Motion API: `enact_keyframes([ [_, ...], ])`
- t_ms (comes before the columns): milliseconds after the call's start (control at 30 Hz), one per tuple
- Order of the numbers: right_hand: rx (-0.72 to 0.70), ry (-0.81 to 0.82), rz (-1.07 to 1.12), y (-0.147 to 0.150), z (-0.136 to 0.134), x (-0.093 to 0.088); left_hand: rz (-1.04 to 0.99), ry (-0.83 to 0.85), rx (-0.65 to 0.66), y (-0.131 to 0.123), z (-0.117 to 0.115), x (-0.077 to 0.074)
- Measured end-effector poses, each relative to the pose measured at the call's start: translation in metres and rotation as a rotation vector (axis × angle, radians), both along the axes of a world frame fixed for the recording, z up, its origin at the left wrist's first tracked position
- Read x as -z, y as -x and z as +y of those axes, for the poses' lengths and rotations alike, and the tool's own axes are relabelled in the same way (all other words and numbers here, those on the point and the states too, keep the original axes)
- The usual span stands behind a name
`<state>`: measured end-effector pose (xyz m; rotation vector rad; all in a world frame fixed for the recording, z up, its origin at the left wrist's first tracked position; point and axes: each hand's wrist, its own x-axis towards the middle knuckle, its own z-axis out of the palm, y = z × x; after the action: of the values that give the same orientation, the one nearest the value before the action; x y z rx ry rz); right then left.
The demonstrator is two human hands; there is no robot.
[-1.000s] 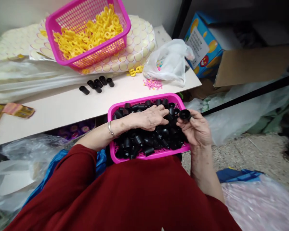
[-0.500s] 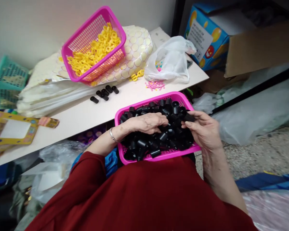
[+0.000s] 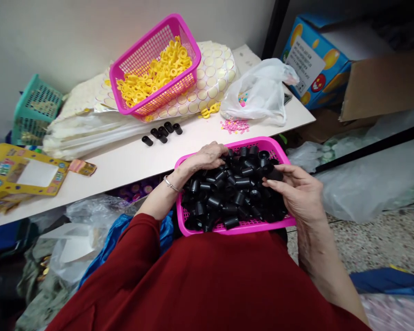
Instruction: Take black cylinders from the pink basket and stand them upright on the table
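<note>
A pink basket (image 3: 282, 154) full of short black plastic cylinders (image 3: 239, 197) rests at my lap, against the table's front edge. My left hand (image 3: 209, 156) reaches over its far left rim, fingers curled down among the cylinders; the fingertips are hidden, so I cannot tell whether they grip one. At the right end my right hand (image 3: 298, 188) pinches a black cylinder (image 3: 273, 173) between thumb and fingers, just above the pile. Several more black cylinders (image 3: 162, 133) lie together on the white table (image 3: 120, 156), beyond the basket.
Behind stands a pink basket (image 3: 197, 69) of yellow ring-shaped pieces (image 3: 155, 71) on patterned sheets (image 3: 214, 66). A white plastic bag (image 3: 262, 96) sits beside small pink bits (image 3: 235, 126). Yellow card packaging (image 3: 31, 170) lies left; a blue box (image 3: 317, 64) stands right.
My left hand has moved from the middle of the pile to the far left part of the basket. My right hand keeps its pinch on the cylinder. The whole view has shifted slightly.
</note>
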<state>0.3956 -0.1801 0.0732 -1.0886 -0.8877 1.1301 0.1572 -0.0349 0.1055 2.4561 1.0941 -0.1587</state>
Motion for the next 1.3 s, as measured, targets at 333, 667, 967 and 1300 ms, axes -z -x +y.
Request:
enact_keyframes([
  [333,-0.036,-0.213,-0.388,0.026,0.018,-0.016,-0.760,0.460,-0.068,-0.005,-0.025,-0.005],
  [667,-0.048,-0.341,-0.594,0.023,0.016,-0.017,-1.026,0.682,-0.083,-0.011,-0.029,0.001],
  [967,-0.089,-0.242,-0.673,0.022,0.015,-0.026,-0.964,0.632,-0.077,-0.012,-0.033,-0.001],
  [1300,-0.013,-0.154,-0.530,0.033,0.016,-0.018,-0.798,0.113,0.008,-0.034,-0.050,0.002],
])
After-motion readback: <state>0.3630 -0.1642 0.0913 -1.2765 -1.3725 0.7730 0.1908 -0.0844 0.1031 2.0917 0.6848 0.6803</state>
